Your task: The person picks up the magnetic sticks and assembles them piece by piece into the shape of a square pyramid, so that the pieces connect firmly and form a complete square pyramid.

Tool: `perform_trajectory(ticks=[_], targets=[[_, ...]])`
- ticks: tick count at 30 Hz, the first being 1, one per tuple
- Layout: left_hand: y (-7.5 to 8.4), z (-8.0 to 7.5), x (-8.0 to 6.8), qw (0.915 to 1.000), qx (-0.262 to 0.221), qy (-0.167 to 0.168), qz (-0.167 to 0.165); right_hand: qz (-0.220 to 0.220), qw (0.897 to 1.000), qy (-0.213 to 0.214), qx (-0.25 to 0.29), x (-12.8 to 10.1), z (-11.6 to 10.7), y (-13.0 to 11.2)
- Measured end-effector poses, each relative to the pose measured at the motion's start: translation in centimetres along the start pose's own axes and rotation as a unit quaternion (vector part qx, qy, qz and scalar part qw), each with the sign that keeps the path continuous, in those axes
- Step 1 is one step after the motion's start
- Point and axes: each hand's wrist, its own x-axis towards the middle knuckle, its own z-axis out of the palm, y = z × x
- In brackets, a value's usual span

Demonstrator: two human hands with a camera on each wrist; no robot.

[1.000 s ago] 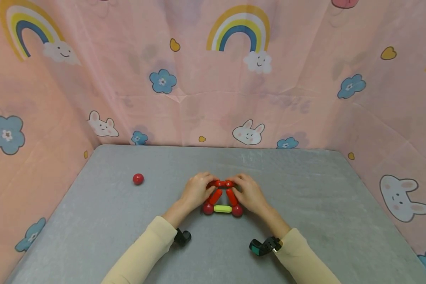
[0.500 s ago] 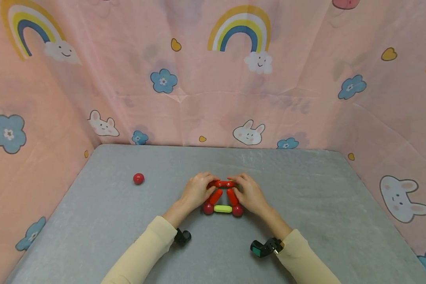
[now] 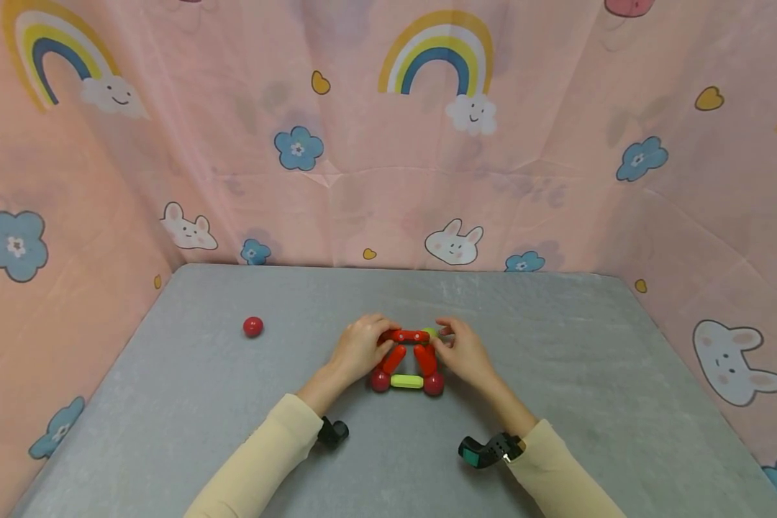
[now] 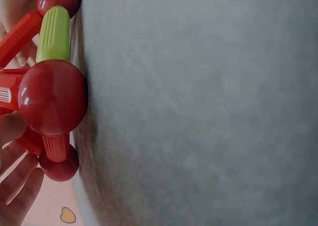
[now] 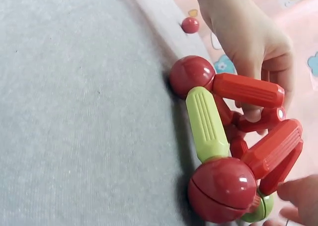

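Note:
A frame of magnetic rods and balls stands on the grey table. Two dark red balls (image 3: 380,380) form its near corners, joined by a yellow-green rod (image 3: 406,381). Red rods (image 5: 276,149) slant up from those balls, and a red rod (image 3: 411,336) lies across the far side. My left hand (image 3: 360,349) holds the frame's left side, fingers curled on a red rod, as the right wrist view shows. My right hand (image 3: 465,352) is at the right side, thumb and fingers parted beside a green ball (image 5: 261,207). Part of the far base is hidden.
A loose red ball (image 3: 253,327) lies on the grey cloth-covered table (image 3: 201,403) to the left. A pink printed curtain (image 3: 362,194) rises behind the table and along both sides.
My right hand has loosened its fingers and drawn slightly right, uncovering the green ball and the far red rod's right end. The left hand has stayed in place.

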Motion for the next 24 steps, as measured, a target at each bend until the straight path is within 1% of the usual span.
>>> perform_trajectory(ticks=[4,6,8,12,18,24], targets=[[0.04,-0.06,-0.04,1.0000,0.000,-0.001,-0.002,0.041,0.999,-0.032,-0.008,-0.06,0.12,-0.18],[0.05,-0.09,-0.06,1.0000,0.002,-0.002,-0.003,0.060,0.997,-0.053,-0.002,-0.17,0.20,-0.34],[0.04,-0.13,-0.09,1.0000,0.002,-0.001,-0.001,0.069,0.996,-0.063,0.002,-0.23,0.36,-0.42],[-0.03,-0.26,-0.24,1.0000,0.005,0.000,0.004,0.062,0.996,-0.062,0.000,-0.27,0.62,-0.48],[-0.21,-0.37,-0.45,1.0000,0.005,0.006,0.006,0.066,0.996,-0.062,0.002,-0.29,0.80,-0.58],[-0.67,-0.66,-0.64,0.9998,-0.013,0.007,0.011,0.060,0.996,-0.059,0.001,-0.37,0.87,-0.65]])
